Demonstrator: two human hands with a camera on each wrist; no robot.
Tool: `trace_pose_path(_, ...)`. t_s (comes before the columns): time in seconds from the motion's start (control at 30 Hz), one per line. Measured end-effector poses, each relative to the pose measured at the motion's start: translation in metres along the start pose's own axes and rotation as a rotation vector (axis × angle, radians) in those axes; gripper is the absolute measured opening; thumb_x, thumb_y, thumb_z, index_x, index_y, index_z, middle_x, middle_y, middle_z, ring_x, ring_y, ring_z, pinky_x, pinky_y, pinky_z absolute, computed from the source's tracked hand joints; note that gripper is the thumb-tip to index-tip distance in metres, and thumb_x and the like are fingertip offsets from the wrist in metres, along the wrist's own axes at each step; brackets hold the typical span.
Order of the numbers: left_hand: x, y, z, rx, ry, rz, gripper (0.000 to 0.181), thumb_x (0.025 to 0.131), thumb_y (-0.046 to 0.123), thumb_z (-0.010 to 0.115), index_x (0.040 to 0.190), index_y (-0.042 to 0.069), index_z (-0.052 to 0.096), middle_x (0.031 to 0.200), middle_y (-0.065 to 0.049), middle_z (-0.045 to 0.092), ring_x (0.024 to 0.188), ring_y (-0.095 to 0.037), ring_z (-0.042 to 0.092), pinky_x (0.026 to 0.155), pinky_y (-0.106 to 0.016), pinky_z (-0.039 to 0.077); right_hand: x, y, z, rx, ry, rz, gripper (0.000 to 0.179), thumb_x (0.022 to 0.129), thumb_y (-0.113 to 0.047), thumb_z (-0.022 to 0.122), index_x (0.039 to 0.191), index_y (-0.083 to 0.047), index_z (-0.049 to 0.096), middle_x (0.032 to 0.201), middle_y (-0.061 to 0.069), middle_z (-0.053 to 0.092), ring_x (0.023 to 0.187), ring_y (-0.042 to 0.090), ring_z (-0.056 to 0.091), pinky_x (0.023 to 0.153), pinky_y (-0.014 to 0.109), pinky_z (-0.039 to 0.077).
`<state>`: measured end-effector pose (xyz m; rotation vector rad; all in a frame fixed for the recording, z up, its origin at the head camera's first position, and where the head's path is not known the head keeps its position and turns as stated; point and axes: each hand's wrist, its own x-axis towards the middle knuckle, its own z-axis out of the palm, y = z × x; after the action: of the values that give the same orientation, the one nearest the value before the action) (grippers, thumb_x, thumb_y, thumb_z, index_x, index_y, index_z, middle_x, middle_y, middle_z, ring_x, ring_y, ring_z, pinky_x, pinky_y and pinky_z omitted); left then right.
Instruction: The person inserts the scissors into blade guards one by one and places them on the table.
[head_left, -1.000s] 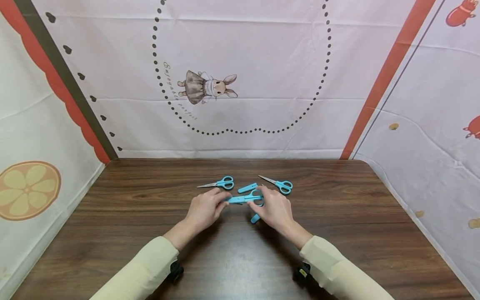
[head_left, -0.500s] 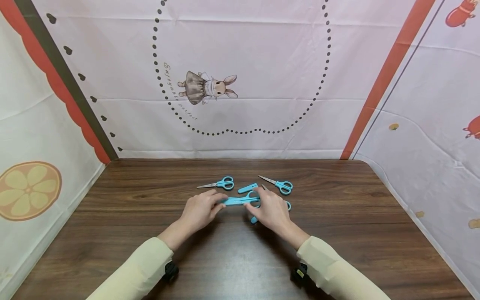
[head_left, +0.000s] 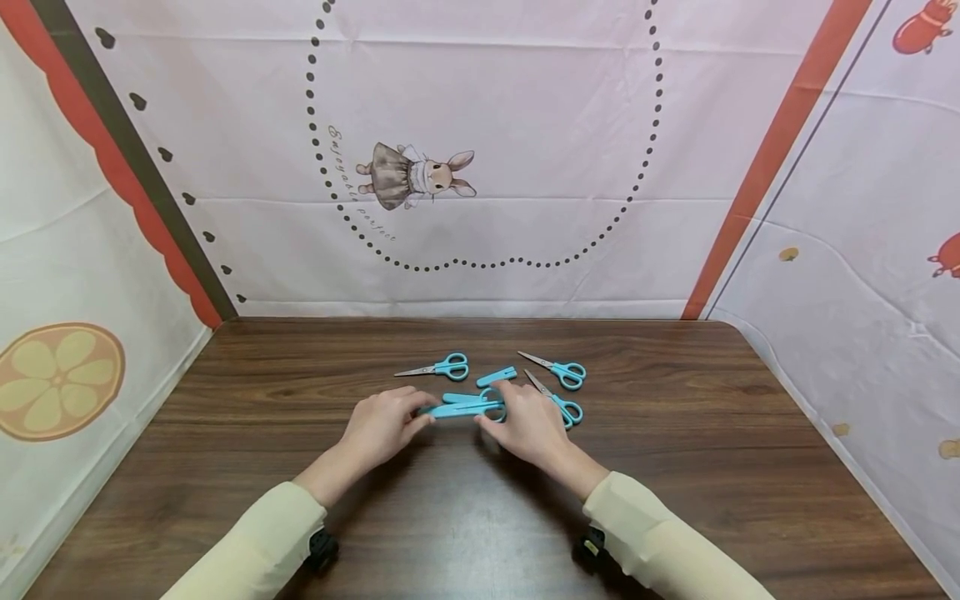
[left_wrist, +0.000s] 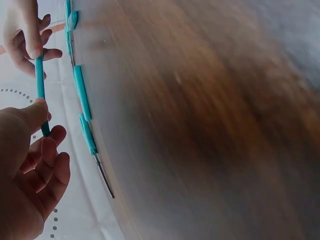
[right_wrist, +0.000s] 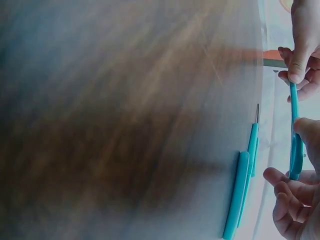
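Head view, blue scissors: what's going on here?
A person holds a pair of scissors in both hands: the left hand pinches one end, and the right hand grips the handle end. Its blades don't show and seem to be covered. Beyond it on the table, a bare pair lies toward the left and two more bare pairs toward the right, blades exposed. A loose cap lies between the two farthest pairs.
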<state>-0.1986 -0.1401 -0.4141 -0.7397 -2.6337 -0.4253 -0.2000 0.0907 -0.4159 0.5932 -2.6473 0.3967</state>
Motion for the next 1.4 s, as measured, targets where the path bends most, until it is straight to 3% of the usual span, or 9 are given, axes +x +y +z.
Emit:
trace_pose_path(0.5,-0.01,-0.012,-0.005,0.009,-0.047,-0.045,0.019,0.075,0.035,0.066,0.091,0.027,0.065,0.071,0.016,0.054,0.05,0.002,0.041,0.041,-0.018,0.031,0.0,-0.011,0.001,0.011,-0.099,-0.01,0.059,0.072,-0.053,0.061,0.116,-0.016,0.052,0.064,-0.005,0.049,0.055,0.01,0.047,0.037,0.022,0.028)
trace_pose_path(0.7,-0.012,-0.018,-0.008,0.002,-0.068,-0.056,0.018,0.075,0.035,0.066,0.092,0.027,0.065,0.068,0.018,0.05,0.05,0.001,0.04,0.042,-0.019,0.03,0.003,-0.016,0.002,0.019,-0.159,-0.012,0.059,0.073,-0.053,0.059,0.119,-0.016,0.05,0.084,-0.002,0.059,0.07,0.013,0.055,0.041,0.024,0.036)
trace_pose_path(0.9,-0.015,-0.025,-0.01,0.012,-0.072,-0.048,0.017,0.075,0.034,0.066,0.091,0.026,0.065,0.068,0.017,0.051,0.049,0.0,0.04,0.041,-0.019,0.03,0.006,-0.021,0.005,0.027,-0.155,-0.03,0.057,0.074,-0.051,0.059,0.118,-0.017,0.051,0.103,-0.001,0.06,0.088,0.017,0.056,0.051,0.031,0.045)
trace_pose_path(1.1,-0.018,-0.029,-0.009,0.016,-0.112,-0.054,0.017,0.076,0.035,0.065,0.09,0.026,0.065,0.069,0.016,0.052,0.051,0.0,0.04,0.042,-0.02,0.031,0.007,-0.024,0.008,0.025,-0.136,-0.054,0.054,0.072,-0.052,0.061,0.112,-0.017,0.055,0.1,-0.002,0.058,0.088,0.017,0.055,0.055,0.032,0.046)
trace_pose_path(1.4,-0.02,-0.032,-0.015,0.015,-0.19,-0.098,0.016,0.076,0.033,0.066,0.089,0.024,0.065,0.068,0.013,0.053,0.051,-0.001,0.04,0.043,-0.021,0.032,0.008,-0.029,0.014,0.031,-0.186,-0.05,0.054,0.073,-0.053,0.059,0.113,-0.017,0.054,0.097,-0.002,0.054,0.084,0.015,0.052,0.049,0.026,0.041)
